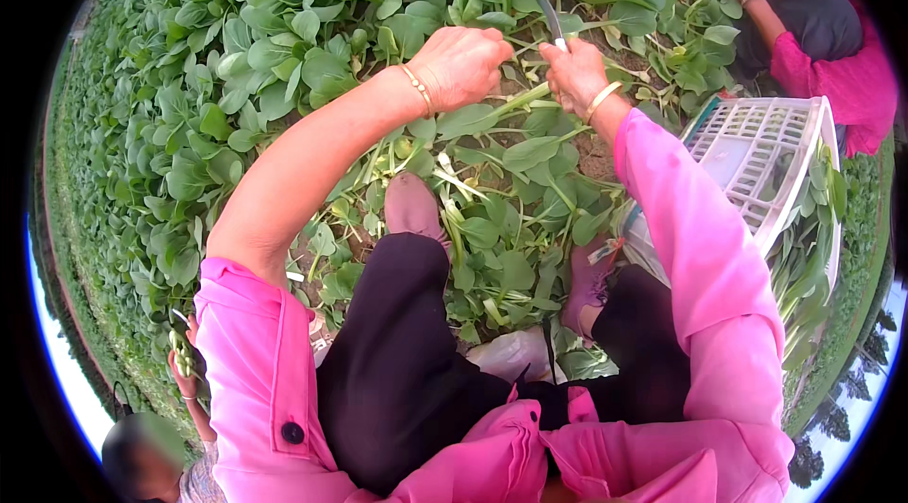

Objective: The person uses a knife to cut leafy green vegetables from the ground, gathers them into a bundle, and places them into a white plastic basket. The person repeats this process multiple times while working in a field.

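Note:
My right hand point(578, 74) is closed round the pale handle of a knife point(551, 19), its dark, slightly curved blade pointing up and away from me. A leafy green's stalk point(523, 97) runs from beside this hand towards the left; whether the fingers touch it cannot be told. My left hand point(464, 67) is curled with its back to the camera, a short gap from the right one; what its fingers hold, if anything, is hidden. Cut leaves point(532, 152) and pale stalks lie on the soil below both hands, between my shoes.
Dense leafy greens point(284, 42) stand ahead and to the left. At my right is a white plastic crate point(759, 155) with greens in it. A co-worker in pink point(837, 70) sits beyond it; another person point(152, 460) at lower left holds green stalks. A plastic bag point(514, 354) lies beneath me.

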A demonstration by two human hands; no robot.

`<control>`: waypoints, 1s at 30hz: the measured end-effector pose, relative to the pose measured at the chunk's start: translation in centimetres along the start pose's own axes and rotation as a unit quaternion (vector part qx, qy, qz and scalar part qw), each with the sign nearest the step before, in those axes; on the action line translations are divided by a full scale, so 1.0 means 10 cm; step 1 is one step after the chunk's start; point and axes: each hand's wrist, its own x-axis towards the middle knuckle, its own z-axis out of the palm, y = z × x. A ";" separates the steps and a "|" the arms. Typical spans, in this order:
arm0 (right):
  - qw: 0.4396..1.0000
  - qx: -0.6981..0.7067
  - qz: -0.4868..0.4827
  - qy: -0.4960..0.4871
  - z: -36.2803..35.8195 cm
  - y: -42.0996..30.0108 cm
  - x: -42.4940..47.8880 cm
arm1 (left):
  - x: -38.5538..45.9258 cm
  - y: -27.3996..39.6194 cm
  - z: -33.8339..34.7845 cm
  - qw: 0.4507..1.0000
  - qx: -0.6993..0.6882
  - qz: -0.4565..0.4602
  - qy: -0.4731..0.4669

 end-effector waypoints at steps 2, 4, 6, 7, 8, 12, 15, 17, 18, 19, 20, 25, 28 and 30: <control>1.000 0.015 0.022 -0.004 0.16 0.22 0.12 | 0.18 -0.16 0.18 0.999 0.013 0.037 0.026; 0.999 0.044 0.019 -0.009 0.26 0.36 0.29 | 0.47 -0.26 0.30 0.997 0.051 0.056 -0.008; 0.995 0.091 0.039 -0.012 0.35 0.42 0.39 | 0.66 -0.41 0.33 0.993 0.100 0.056 -0.038; 0.994 0.097 0.048 -0.011 0.39 0.43 0.42 | 0.73 -0.49 0.34 0.989 0.127 0.045 -0.051; 0.993 0.102 0.057 -0.011 0.42 0.44 0.46 | 0.80 -0.57 0.36 0.985 0.155 0.035 -0.065; 0.986 0.128 0.106 -0.024 0.46 0.52 0.46 | 0.61 -0.91 0.37 0.992 0.111 -0.042 -0.044; 0.987 0.112 0.105 -0.050 0.44 0.48 0.37 | 0.24 -0.92 0.42 0.995 0.085 -0.028 -0.031; 0.991 0.087 0.078 -0.061 0.43 0.50 0.36 | 0.11 -0.95 0.53 0.997 0.075 -0.002 -0.002; 0.993 0.082 0.071 -0.052 0.46 0.53 0.36 | 0.10 -0.96 0.56 0.997 0.070 -0.009 0.012; 0.991 0.091 0.082 -0.059 0.47 0.56 0.35 | 0.11 -1.00 0.58 0.998 0.054 -0.017 0.021; 0.989 0.099 0.093 -0.065 0.47 0.58 0.34 | 0.12 -1.03 0.58 0.998 0.039 -0.025 0.030; 0.985 0.084 0.116 -0.092 0.45 0.59 0.37 | 0.14 -1.12 0.53 0.997 -0.004 -0.066 0.030; 0.992 0.021 0.098 -0.080 0.48 0.54 0.37 | 0.13 -1.14 0.53 0.997 -0.019 -0.078 0.015; 0.994 -0.014 0.082 -0.071 0.50 0.57 0.40 | 0.13 -1.14 0.54 0.997 -0.021 -0.080 0.013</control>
